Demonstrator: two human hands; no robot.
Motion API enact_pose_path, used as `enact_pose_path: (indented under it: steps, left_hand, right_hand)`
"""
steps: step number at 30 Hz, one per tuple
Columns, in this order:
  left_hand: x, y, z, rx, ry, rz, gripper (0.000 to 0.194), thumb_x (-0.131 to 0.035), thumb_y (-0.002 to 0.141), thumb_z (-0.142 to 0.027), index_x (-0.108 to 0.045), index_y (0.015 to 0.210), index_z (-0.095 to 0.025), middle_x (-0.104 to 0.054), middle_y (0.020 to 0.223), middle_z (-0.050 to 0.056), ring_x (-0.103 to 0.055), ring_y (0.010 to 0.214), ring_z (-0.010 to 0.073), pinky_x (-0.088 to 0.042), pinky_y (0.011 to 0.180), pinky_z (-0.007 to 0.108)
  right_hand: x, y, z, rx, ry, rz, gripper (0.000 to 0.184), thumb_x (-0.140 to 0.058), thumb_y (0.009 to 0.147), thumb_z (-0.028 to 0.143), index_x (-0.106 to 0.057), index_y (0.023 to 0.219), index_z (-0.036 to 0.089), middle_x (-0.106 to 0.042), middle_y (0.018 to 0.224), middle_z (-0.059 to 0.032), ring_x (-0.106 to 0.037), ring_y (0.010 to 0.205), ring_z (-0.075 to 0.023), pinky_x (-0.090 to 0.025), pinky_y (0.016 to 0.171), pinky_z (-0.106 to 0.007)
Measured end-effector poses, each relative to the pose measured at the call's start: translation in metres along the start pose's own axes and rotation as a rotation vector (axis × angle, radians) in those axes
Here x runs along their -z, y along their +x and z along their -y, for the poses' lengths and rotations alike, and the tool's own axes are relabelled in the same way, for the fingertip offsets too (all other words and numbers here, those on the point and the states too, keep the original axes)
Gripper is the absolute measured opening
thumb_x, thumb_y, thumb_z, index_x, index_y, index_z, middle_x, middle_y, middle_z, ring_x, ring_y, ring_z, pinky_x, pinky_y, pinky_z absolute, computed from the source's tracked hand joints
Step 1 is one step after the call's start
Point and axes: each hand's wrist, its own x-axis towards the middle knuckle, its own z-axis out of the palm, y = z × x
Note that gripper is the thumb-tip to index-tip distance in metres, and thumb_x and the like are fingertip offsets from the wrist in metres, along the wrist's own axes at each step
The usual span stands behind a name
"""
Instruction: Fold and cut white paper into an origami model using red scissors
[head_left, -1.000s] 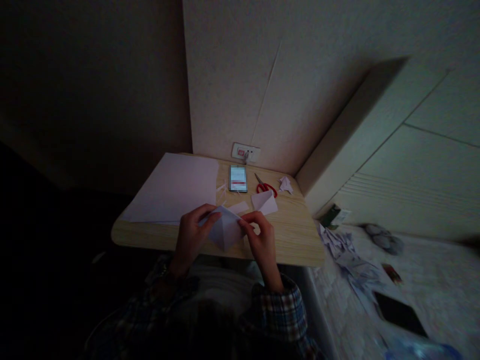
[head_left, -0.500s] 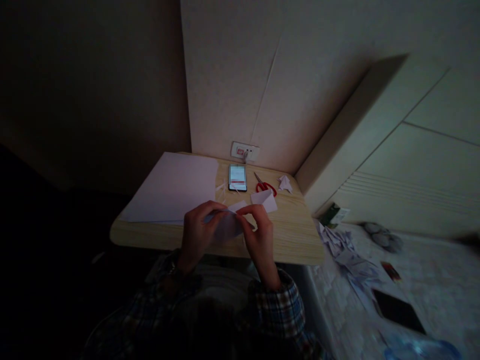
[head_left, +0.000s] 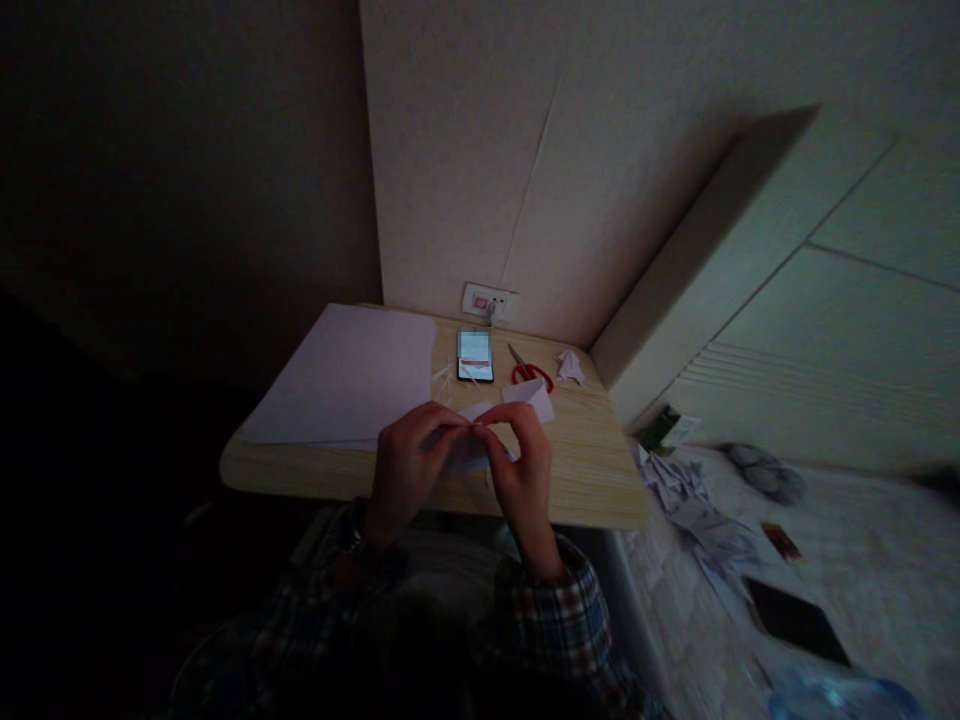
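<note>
A sheet of white paper (head_left: pixel 466 456) is pinched between my two hands just above the front of the table; much of it is hidden by my fingers. My left hand (head_left: pixel 411 458) is closed on its upper edge with thumb and forefinger. From the other side my right hand (head_left: pixel 519 462) pinches the same edge, its fingertips touching those of the left. Beyond them lies a folded piece of paper (head_left: pixel 529 397), partly covering the handles of red scissors (head_left: pixel 531 375). A small folded paper figure (head_left: pixel 571 367) sits near the right back corner.
Large white sheets (head_left: pixel 352 375) cover the left of the wooden table (head_left: pixel 585 480). A lit phone (head_left: pixel 475 355) lies near the wall socket (head_left: pixel 490 301), with thin paper strips beside it. On the bed at right are crumpled papers (head_left: pixel 697 510) and a dark tablet-like slab (head_left: pixel 796 620).
My left hand has slid right along the paper's edge until its fingertips meet the right hand's. The paper has tipped, so less of its face shows.
</note>
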Motion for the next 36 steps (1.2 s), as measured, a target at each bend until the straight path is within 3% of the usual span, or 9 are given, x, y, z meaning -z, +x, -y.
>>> enact_pose_path:
  steps: [5,13,21,28,33,36]
  left_hand:
    - [-0.002,-0.003,-0.001,-0.054,0.022,0.022,0.015,-0.059,0.082,-0.027,-0.067,0.071,-0.021,-0.068,0.073,0.002,-0.062,0.072,0.0168,-0.047,0.072,0.025]
    - [-0.002,-0.001,0.003,-0.132,0.023,0.008,0.013,-0.059,0.082,-0.022,-0.068,0.074,-0.020,-0.070,0.077,0.004,-0.064,0.076,0.0173,-0.049,0.074,0.026]
    - [0.005,0.008,0.003,0.051,-0.147,0.114,0.011,-0.068,0.074,-0.028,-0.071,0.067,-0.020,-0.073,0.078,0.005,-0.067,0.077,0.0196,-0.052,0.075,0.029]
    - [0.022,0.009,0.028,0.214,-0.066,0.016,0.012,-0.069,0.069,-0.030,-0.071,0.066,-0.019,-0.075,0.076,0.003,-0.068,0.075,0.0201,-0.051,0.078,0.031]
    - [0.037,0.009,0.041,0.370,-0.113,-0.155,0.021,-0.068,0.067,-0.038,-0.068,0.067,-0.018,-0.072,0.075,0.004,-0.067,0.077,0.0206,-0.053,0.075,0.032]
    - [0.032,0.008,0.033,0.347,-0.243,-0.052,0.022,-0.067,0.071,-0.039,-0.068,0.078,-0.018,-0.074,0.087,0.006,-0.067,0.086,0.0212,-0.053,0.079,0.032]
  right_hand:
    - [-0.001,-0.002,0.002,0.015,-0.015,-0.035,0.015,-0.057,0.085,0.021,-0.054,0.071,0.022,-0.057,0.072,0.0011,-0.054,0.073,-0.0168,-0.042,0.068,-0.030]
    - [0.001,-0.002,0.002,0.022,-0.004,0.016,0.012,-0.055,0.087,0.018,-0.056,0.076,0.022,-0.059,0.077,0.0003,-0.054,0.077,-0.0169,-0.043,0.071,-0.030]
    - [0.004,-0.004,0.000,0.029,-0.018,-0.038,0.015,-0.058,0.085,0.017,-0.055,0.071,0.022,-0.056,0.072,0.0015,-0.052,0.073,-0.0163,-0.040,0.067,-0.028]
    - [0.031,0.003,-0.011,-0.074,0.091,-0.234,0.012,-0.061,0.082,0.020,-0.057,0.071,0.020,-0.056,0.071,0.0016,-0.051,0.071,-0.0157,-0.038,0.066,-0.028]
    - [0.050,0.007,-0.016,-0.174,0.262,-0.530,0.015,-0.067,0.077,0.024,-0.055,0.069,0.019,-0.049,0.062,0.0053,-0.044,0.060,-0.0124,-0.032,0.058,-0.025]
    - [0.041,0.005,-0.018,-0.232,0.346,-0.555,0.017,-0.067,0.076,0.024,-0.052,0.067,0.019,-0.048,0.062,0.0059,-0.042,0.061,-0.0117,-0.032,0.059,-0.024]
